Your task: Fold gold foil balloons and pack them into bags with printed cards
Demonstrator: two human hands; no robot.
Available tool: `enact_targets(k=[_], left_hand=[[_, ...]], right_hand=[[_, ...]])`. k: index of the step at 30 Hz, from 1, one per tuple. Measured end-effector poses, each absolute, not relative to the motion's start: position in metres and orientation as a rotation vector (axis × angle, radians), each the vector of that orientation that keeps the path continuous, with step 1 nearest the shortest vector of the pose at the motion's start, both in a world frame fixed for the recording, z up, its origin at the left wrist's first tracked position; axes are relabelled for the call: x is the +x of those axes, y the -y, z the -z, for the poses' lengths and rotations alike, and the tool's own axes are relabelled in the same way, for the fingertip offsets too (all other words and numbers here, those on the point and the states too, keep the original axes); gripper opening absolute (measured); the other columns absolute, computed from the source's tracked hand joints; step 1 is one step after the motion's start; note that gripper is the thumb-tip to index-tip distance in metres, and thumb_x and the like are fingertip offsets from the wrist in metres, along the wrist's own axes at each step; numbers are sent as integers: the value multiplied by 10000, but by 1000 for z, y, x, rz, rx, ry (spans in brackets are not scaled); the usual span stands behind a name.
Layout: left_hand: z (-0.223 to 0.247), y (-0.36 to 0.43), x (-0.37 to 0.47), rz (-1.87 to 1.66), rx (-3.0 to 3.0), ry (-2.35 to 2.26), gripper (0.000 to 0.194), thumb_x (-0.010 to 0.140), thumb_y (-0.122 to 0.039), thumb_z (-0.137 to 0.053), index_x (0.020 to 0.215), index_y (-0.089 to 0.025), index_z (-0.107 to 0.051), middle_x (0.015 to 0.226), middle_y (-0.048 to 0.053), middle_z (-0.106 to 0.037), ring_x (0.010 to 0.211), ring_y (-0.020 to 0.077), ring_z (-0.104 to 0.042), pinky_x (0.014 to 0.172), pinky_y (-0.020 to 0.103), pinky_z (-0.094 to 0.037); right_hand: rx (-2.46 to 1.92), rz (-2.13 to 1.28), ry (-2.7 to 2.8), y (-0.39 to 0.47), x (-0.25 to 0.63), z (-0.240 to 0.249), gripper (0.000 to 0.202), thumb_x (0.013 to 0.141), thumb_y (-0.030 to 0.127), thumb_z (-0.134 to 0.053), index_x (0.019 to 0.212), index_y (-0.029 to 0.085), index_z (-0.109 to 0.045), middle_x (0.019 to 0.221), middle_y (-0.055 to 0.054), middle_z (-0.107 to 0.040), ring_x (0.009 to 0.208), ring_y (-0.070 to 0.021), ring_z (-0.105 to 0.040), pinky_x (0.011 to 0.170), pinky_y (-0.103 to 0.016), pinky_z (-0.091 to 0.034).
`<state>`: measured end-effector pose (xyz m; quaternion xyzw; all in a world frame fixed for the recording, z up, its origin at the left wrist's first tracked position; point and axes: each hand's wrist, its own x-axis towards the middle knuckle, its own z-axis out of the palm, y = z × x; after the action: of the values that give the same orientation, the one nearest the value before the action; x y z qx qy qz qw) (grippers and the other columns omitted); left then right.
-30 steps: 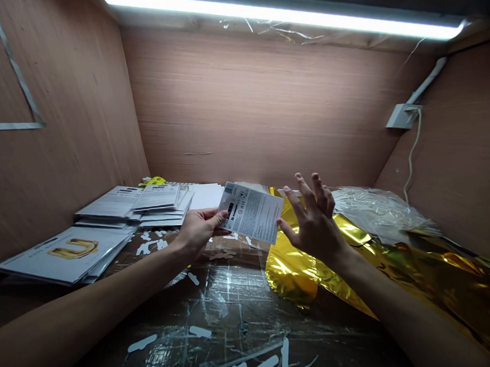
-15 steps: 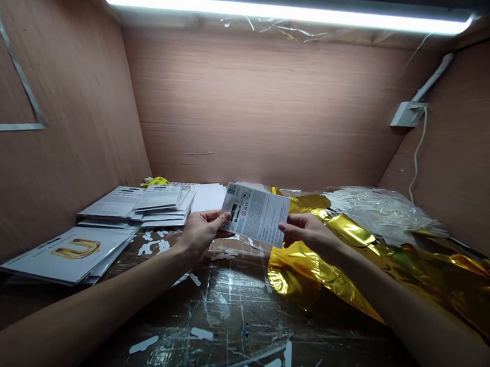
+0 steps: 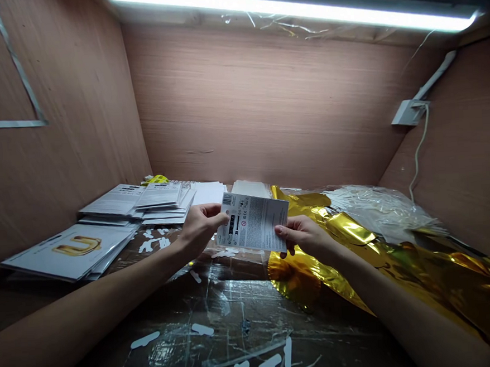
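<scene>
A white printed packaging card [image 3: 256, 224], with a barcode and small text on its visible face, is held up between my two hands over the middle of the table. My left hand [image 3: 203, 226] pinches its left edge, thumb on the printed side. At the lower right edge, my right hand [image 3: 301, 234] grips it with the thumb in front and fingers behind. Shiny gold foil balloons [image 3: 353, 229] lie just beyond and beneath my right hand and forearm.
Stacks of printed packs [image 3: 162, 197] stand at the back left, with a pack showing a gold U [image 3: 75, 245] in front. White die-cut scraps [image 3: 202, 329] dot the film-covered table [image 3: 220, 302]. Clear plastic with white strips [image 3: 376, 205] lies back right, near a wall socket [image 3: 410, 112].
The card has turned a little, now sitting more level and slightly lower. My left hand's thumb and fingers have shifted along its left edge; the right hand's grip has altered slightly.
</scene>
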<state>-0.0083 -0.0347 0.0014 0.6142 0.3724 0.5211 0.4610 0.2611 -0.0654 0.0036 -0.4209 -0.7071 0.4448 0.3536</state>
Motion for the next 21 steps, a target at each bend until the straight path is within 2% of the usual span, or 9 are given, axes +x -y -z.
enact_targets(k=[7, 10, 14, 21], left_hand=[[3, 25, -15, -1243, 1469, -837, 290, 695, -286, -787, 924, -108, -796, 833, 97, -766, 739, 202, -702, 642, 290, -553], [5, 21, -16, -1216, 1506, -874, 241, 704, -259, -778, 899, -118, -794, 852, 91, -769, 776, 201, -709, 631, 265, -540], [7, 23, -16, -1159, 1610, -892, 165, 739, -260, -741, 815, -116, -765, 798, 69, -746, 728, 188, -689, 605, 260, -518], [8, 27, -14, -1101, 1645, -850, 108, 729, -196, -664, 769, -118, -728, 750, 47, -711, 719, 183, -675, 659, 285, -529]], right_hand=[[-1149, -1129, 1796, 61, 272, -2, 534, 798, 675, -709, 707, 162, -595, 579, -13, -599, 506, -152, -633, 465, -244, -440], [-1164, -1122, 1813, 61, 273, -1, 531, 809, 671, -698, 702, 161, -601, 571, -14, -593, 503, -149, -618, 469, -249, -445], [-1131, -1094, 1893, 62, 272, 2, 521, 837, 659, -677, 687, 166, -596, 570, -4, -571, 494, -134, -575, 481, -254, -451], [-1117, -1071, 1938, 59, 274, 5, 511, 863, 644, -659, 702, 164, -587, 577, 7, -547, 493, -135, -584, 486, -251, -441]])
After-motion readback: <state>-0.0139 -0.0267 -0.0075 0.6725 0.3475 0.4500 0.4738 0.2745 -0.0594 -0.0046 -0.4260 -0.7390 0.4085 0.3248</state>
